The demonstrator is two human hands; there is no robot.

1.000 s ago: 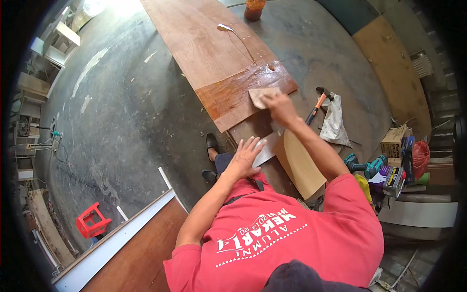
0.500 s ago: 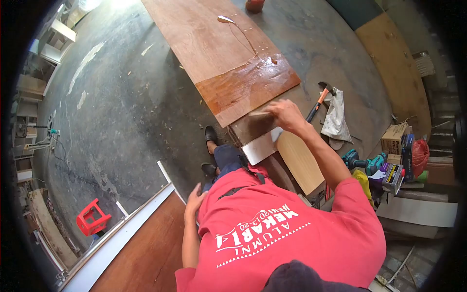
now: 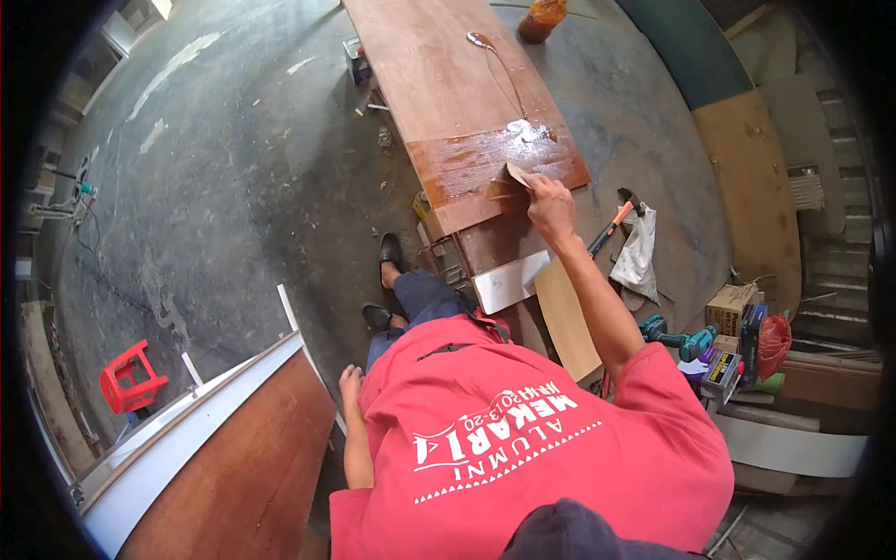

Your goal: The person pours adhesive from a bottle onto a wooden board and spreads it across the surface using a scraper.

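Note:
My right hand (image 3: 551, 207) is closed on a thin flat scraper (image 3: 517, 175). The scraper's edge meets the wet brown coating (image 3: 457, 168) near the close end of a long wooden board (image 3: 434, 70). Glossy liquid pools above the scraper, and a thin trail runs up to a small puddle (image 3: 481, 40). My left hand (image 3: 351, 383) hangs low beside the red shirt at the hip, holding nothing, its fingers loosely bent and partly visible.
A jar of orange-brown liquid (image 3: 541, 21) stands beyond the board. To the right lie a hammer (image 3: 611, 229), a white bag (image 3: 637, 254), teal power tools (image 3: 689, 343) and boxes (image 3: 731, 303). A red stool (image 3: 133, 378) and a brown panel (image 3: 238, 457) are at left.
My right hand has moved from the board's near edge up onto the coating with the scraper. My left hand, over the near end of the work earlier, has dropped back to the hip.

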